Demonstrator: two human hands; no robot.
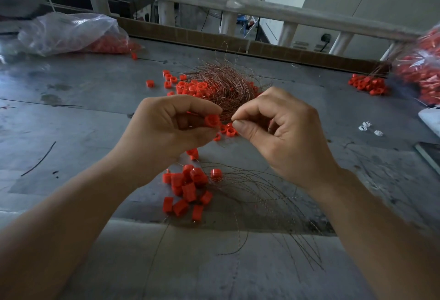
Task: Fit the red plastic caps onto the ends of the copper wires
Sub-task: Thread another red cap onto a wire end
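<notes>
No readable text, label or number anywhere.

Two hands, left hand (171,123) and right hand (281,133); one red cap (212,120) is held. Two clear bags (71,30) of caps and one tangle of copper wires (223,85). The loose caps (188,190) are too many to count.

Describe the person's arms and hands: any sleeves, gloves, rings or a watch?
Both are bare. The left hand and right hand wear no gloves, and no ring shows on the visible fingers. The left forearm and right forearm show no sleeve, watch or bracelet up to the frame's edge. The right thumbnail is short and unpainted.
</notes>
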